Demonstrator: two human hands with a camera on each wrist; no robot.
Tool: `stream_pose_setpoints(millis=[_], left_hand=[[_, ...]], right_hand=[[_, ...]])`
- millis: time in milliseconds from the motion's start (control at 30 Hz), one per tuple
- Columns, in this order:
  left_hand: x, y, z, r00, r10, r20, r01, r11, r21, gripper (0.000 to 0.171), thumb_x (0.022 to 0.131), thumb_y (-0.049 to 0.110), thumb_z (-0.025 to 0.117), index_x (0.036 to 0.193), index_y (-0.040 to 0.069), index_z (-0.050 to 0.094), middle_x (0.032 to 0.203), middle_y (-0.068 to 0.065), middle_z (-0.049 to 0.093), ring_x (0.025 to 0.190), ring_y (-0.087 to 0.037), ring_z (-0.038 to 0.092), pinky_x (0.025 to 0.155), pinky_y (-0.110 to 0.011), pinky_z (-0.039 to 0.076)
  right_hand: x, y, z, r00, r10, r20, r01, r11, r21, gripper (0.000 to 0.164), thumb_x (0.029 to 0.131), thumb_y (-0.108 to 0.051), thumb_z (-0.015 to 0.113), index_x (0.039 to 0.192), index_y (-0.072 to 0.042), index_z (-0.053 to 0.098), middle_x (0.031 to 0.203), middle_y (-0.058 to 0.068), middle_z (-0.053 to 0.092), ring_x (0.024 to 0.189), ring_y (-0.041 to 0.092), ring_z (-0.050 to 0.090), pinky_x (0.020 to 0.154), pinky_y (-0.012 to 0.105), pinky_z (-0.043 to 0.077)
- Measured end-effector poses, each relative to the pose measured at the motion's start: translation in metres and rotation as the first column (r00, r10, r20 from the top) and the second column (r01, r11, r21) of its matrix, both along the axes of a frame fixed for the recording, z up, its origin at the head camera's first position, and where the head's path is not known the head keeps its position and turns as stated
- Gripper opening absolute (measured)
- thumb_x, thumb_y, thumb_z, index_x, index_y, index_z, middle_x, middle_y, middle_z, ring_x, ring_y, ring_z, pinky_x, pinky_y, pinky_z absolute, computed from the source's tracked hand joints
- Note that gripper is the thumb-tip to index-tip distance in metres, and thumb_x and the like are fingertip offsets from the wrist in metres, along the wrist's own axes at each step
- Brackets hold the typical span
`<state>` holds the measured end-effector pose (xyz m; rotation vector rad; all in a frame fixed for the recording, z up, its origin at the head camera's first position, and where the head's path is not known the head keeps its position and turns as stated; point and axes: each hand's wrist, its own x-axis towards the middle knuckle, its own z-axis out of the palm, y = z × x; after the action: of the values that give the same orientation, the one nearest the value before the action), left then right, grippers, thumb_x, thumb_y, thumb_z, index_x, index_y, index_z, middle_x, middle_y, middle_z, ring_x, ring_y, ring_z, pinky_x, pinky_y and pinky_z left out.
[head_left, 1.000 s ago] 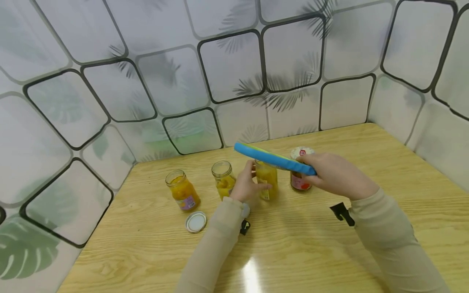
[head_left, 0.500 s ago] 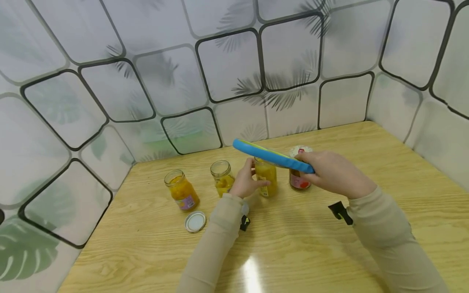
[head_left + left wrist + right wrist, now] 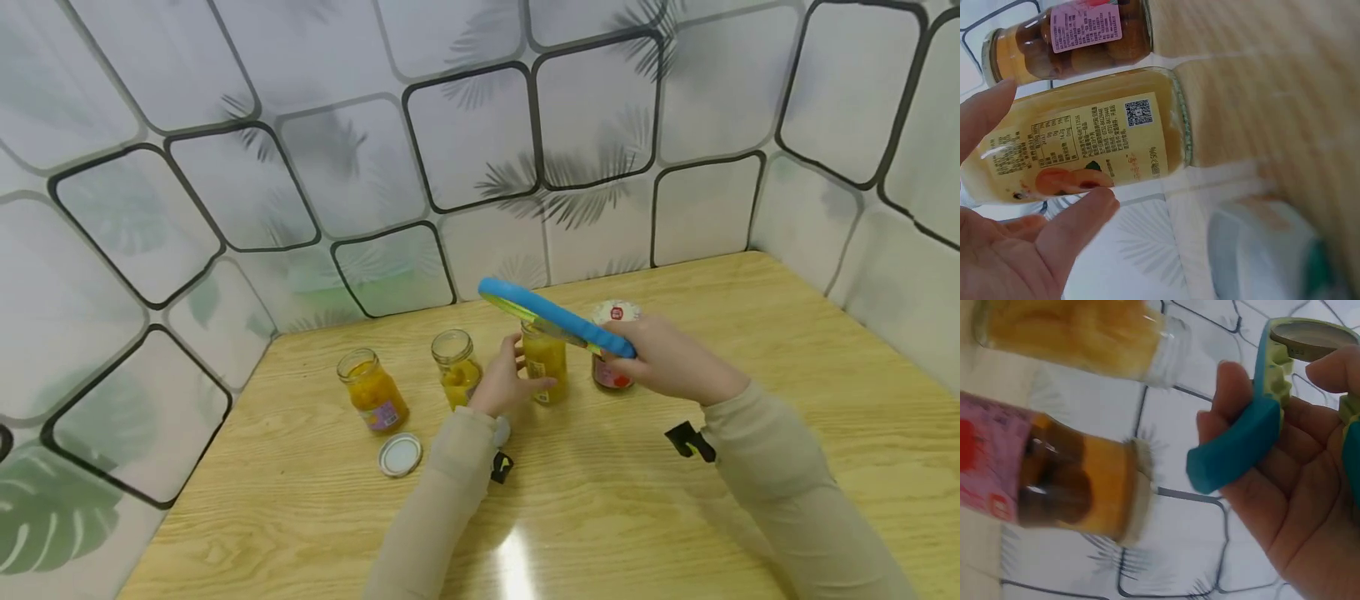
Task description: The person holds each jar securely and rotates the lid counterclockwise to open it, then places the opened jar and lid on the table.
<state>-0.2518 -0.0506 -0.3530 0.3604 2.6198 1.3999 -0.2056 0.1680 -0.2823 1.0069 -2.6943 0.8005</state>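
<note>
My left hand [image 3: 510,379] holds a glass jar of yellow fruit [image 3: 549,367] upright on the table, thumb in front and fingers behind. Its cream label [image 3: 1085,144] faces the left wrist view. In the right wrist view that jar's glass mouth [image 3: 1175,350] is bare. My right hand [image 3: 663,358] grips a blue and green jar opener [image 3: 558,318] above the jar, overlapping its top in the head view. A round metal lid [image 3: 1316,339] sits in the opener. Behind the right hand stands a lidded jar of dark fruit with a pink label [image 3: 1079,481].
Two opened jars stand to the left, one with orange fruit [image 3: 375,396] and one with yellow fruit [image 3: 457,367]. A loose lid [image 3: 401,455] lies on the wooden table [image 3: 285,500]. Another lid [image 3: 502,432] is partly hidden by my left wrist. A patterned wall [image 3: 480,133] closes off the back.
The jar opener has tilted so more of its green underside shows, with its far end a little higher. My right hand has shifted slightly left. The left hand and jar stay in place.
</note>
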Motion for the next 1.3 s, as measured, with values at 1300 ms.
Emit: stream_pose_setpoints(millis=[1300], left_hand=[[0.063,-0.076,0.022,0.833,-0.553,0.040,0.541,0.795,-0.274,0.036,0.087,0.023,0.058,0.115,0.004,0.049,0.106,-0.011,0.057,0.094,-0.016,0.056,0.081,-0.026,0.045]], right_hand=[[-0.005,-0.019,-0.078,0.741,0.287,0.608,-0.095,0.940,-0.328,0.021,0.091,-0.010,0.043,0.087,0.002,0.060,0.072,0.008,0.055,0.066,0.018,0.051,0.057,0.035,0.049]])
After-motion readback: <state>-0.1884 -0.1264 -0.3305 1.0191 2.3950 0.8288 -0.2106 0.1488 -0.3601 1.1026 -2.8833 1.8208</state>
